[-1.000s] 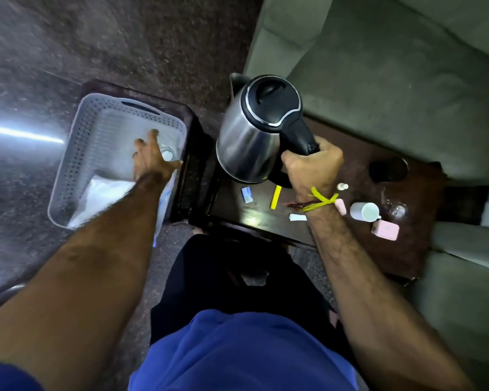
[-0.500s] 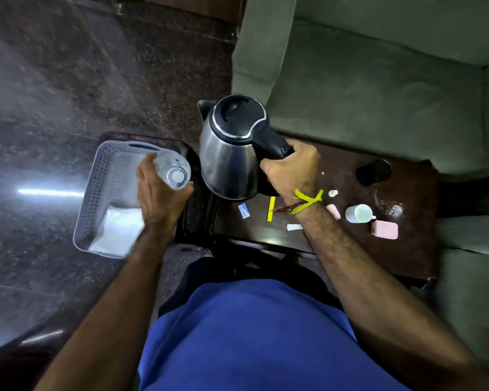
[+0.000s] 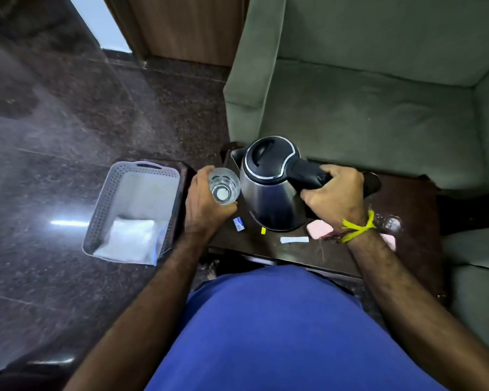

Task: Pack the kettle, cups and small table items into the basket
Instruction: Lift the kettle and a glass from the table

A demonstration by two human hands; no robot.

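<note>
A steel kettle with a black lid stands on the dark wooden table. My right hand grips its black handle. My left hand holds a clear glass upright just left of the kettle, over the table's left edge. A grey perforated basket sits to the left on a dark stool and holds a white folded packet. Small sachets lie on the table: a blue one, a yellow one, a white one, and a pink one.
A green sofa runs behind and to the right of the table. A black round object peeks out behind my right hand. Dark polished floor spreads to the left. My blue-clad lap fills the bottom.
My left hand has lifted the glass out of the basket and brought it right, beside the kettle. The kettle has come down onto the table. The view has tilted up.
</note>
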